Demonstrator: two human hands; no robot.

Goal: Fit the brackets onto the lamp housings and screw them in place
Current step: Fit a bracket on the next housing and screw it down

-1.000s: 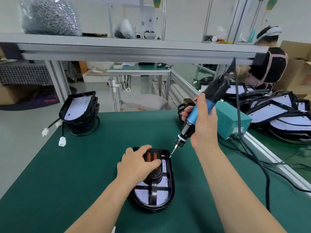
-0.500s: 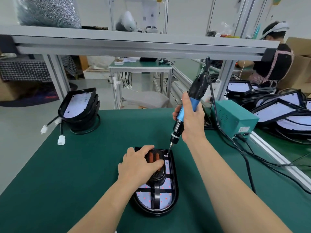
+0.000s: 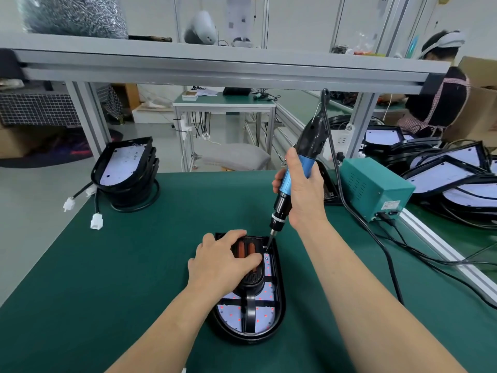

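Screw-driving step: L hand [image 3: 220,261] is pressing the bracket [image 3: 251,281], fingers spread, onto the lamp housing [image 3: 279,302] under its palm, while R hand [image 3: 301,195] is gripping the elec. screwdriver [image 3: 281,208], bit touching down just beyond L fingertips; next is prob. needing a steady, upright push.

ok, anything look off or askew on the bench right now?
Nothing major. The bracket sits straight in the lamp housing under the left hand; the right hand holds the screwdriver tip at its upper right corner. The white plugs from the stacked housings hang over the left table edge.
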